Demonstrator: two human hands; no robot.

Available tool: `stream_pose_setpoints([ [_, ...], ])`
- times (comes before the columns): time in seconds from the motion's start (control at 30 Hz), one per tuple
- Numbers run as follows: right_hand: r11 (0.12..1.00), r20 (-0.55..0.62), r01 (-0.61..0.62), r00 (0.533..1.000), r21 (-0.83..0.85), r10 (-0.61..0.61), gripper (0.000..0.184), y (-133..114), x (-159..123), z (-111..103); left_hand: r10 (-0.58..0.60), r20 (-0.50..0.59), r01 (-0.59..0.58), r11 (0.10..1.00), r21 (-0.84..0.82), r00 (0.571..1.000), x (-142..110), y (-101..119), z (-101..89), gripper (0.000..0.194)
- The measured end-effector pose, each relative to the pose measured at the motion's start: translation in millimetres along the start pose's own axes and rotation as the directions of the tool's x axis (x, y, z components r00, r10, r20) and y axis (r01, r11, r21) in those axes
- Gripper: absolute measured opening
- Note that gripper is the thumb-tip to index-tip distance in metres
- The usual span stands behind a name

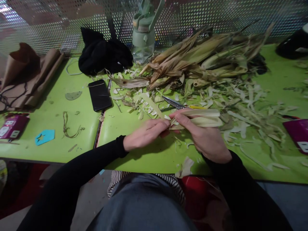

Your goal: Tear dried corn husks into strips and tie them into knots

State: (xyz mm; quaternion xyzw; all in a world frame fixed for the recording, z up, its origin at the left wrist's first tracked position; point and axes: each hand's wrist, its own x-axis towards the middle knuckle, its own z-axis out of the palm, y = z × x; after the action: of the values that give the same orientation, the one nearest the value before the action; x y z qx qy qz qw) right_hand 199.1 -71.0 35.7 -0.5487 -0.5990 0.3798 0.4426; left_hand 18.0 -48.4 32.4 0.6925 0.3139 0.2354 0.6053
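Note:
My left hand (145, 134) and my right hand (202, 134) meet over the green table (79, 128), both in black sleeves. My right hand is closed round a bundle of pale corn husk strips (204, 117) that points to the right. My left hand pinches the left end of that same bundle, fingers pressed together. A long pale husk strip (150, 104) lies just beyond my left fingertips. Scissors (173, 102) with a yellow handle lie on the table right behind my hands.
A big heap of dry corn husks (199, 57) fills the back right, with trimmed scraps (247, 99) scattered around. A black phone (99, 95), black cloth (103, 53), green bottle (143, 35), brown paper (26, 75), blue tag (45, 136) and magenta packs (13, 125) lie around.

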Motion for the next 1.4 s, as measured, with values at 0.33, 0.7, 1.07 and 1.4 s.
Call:
stream_pose_setpoints([
  [0.33, 0.998, -0.011, -0.03, 0.999, 0.061, 0.03, 0.033, 13, 4, -8, -0.032, 0.001, 0.032, 0.995, -0.099, 0.999, -1, 4, 0.8, 0.038],
  [0.7, 0.986, 0.005, -0.009, 1.0, -0.166, 0.01, 0.048, 1, 3, -8, -0.105, -0.064, 0.085, 0.964, -0.253, 0.992, 1, -8, 7.0, 0.022],
  [1.07, 0.993, 0.031, -0.011, 0.999, -0.121, 0.015, 0.041, 4, 5, -13, -0.114, -0.089, 0.073, 0.923, -0.378, 0.989, -5, 3, 6.2, 0.031],
  [1.4, 0.966, 0.092, 0.191, 0.98, -0.174, -0.177, 0.022, 12, 6, -7, -0.184, -0.001, 0.155, 0.829, -0.537, 0.983, 0, -6, 6.9, 0.029],
])
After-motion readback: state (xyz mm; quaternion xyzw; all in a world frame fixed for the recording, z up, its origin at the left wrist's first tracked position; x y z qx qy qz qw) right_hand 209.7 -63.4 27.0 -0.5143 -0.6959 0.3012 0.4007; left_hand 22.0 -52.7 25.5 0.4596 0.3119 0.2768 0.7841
